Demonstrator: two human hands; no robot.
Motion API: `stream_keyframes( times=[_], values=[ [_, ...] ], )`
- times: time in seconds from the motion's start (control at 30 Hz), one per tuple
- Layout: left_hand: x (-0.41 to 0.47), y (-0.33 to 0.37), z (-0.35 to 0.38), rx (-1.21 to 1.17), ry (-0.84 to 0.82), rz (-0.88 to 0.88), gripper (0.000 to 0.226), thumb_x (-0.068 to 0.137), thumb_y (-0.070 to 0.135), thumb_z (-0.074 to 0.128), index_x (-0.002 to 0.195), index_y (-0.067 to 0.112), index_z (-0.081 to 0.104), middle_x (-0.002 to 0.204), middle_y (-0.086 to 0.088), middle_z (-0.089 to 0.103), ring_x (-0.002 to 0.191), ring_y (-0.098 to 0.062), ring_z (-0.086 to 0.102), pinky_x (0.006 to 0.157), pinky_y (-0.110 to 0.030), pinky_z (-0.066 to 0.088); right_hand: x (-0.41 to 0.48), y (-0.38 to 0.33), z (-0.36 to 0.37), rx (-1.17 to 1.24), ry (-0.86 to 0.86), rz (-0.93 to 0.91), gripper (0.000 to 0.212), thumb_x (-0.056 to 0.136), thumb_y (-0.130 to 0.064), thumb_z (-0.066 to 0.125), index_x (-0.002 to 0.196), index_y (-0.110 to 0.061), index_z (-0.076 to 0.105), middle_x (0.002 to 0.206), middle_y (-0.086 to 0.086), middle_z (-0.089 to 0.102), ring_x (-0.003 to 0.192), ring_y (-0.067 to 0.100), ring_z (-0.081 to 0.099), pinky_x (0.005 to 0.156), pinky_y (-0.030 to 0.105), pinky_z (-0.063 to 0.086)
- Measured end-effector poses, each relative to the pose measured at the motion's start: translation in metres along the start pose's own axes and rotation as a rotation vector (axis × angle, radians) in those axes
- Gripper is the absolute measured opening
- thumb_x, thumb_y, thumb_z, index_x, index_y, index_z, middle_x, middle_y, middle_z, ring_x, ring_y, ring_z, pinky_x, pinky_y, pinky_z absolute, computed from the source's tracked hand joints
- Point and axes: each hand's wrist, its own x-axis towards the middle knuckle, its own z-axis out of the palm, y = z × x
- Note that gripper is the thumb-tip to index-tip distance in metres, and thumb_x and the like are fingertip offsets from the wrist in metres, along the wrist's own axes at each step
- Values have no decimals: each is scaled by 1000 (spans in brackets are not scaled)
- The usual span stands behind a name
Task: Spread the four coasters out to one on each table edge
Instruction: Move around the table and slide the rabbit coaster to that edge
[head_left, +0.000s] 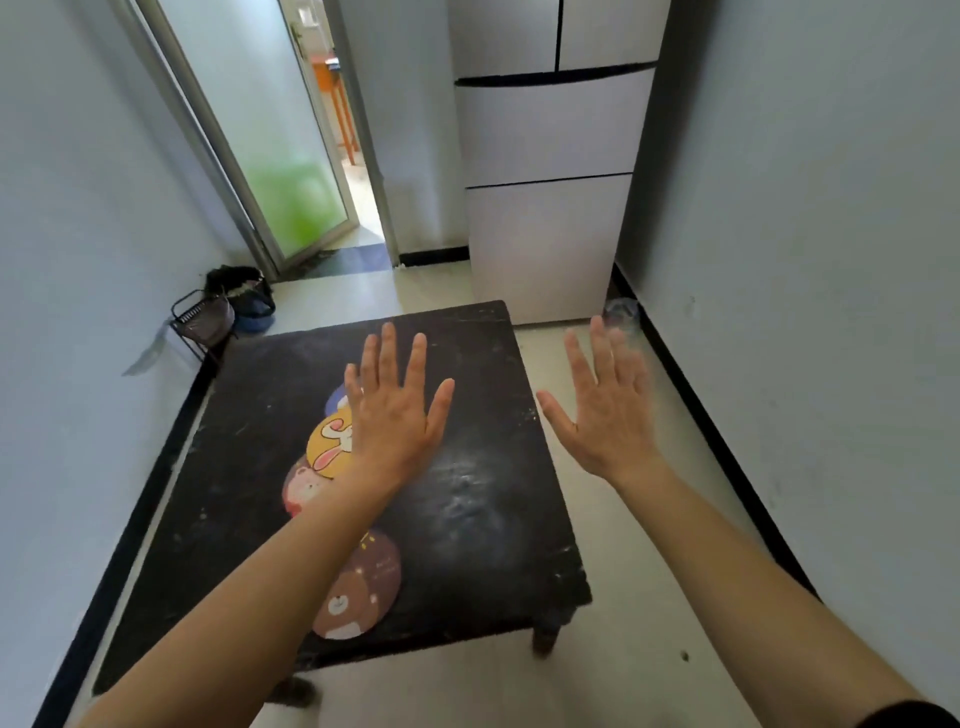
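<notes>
Both hands, left hand (395, 410) and right hand (605, 410), are spread flat and empty above the black tabletop (467, 519), where four coasters (328, 446) lie in a row (partly hidden).

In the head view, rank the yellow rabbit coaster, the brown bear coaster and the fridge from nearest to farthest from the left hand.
1. Yellow rabbit coaster: partly under the left hand, mid-table.
2. Brown bear coaster: near table edge, beside the forearm.
3. Fridge: on the floor beyond the table's far edge.
</notes>
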Motion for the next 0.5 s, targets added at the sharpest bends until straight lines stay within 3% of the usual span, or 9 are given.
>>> stream_keyframes(
  times=[0.27, 0.5],
  values=[
    [7, 140, 44, 20, -121, -219, 70, 99, 59, 20, 157, 21, 14, 167, -12, 2, 153, -31, -1, 120, -58, 9, 50, 137, -9, 51, -121, -135, 81, 94, -68, 23, 157, -24, -3, 167, 10, -10, 154, 32, -6, 123, 53, 1],
    [67, 166, 70, 43, -73, -313, 69, 98, 59, 20, 157, 22, 14, 167, -13, 2, 153, -31, 0, 119, -57, 12, 125, 171, 18, 110, -165, -246, 84, 93, -69, 25, 157, -26, -6, 166, 7, -14, 154, 29, -9, 124, 52, 3]
  ],
)
